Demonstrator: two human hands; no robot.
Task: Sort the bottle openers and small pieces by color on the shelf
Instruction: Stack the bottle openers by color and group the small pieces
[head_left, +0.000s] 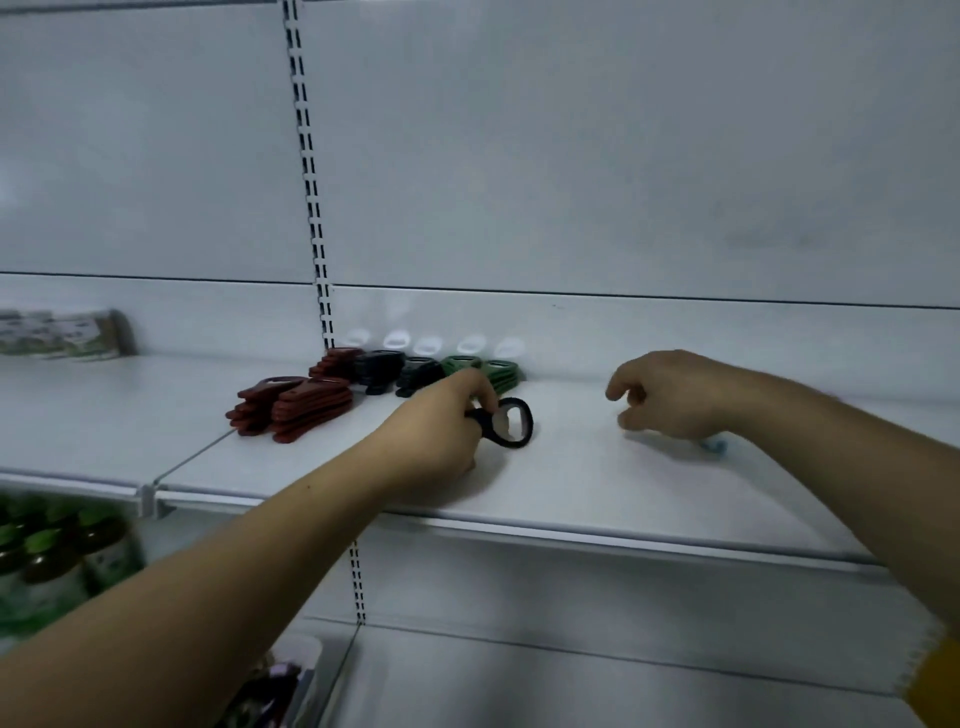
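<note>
My left hand grips the handle of a black bottle opener just above the white shelf. Behind it, stacks of openers line the shelf's back: red ones at the left, black ones in the middle, green ones at the right. My right hand hovers over the shelf with loosely curled fingers and holds nothing. A small blue piece lies on the shelf just under that wrist.
A packaged item lies on the neighbouring shelf at the far left. Green-lidded jars stand on the lower shelf at the left. A slotted upright divides the back panel.
</note>
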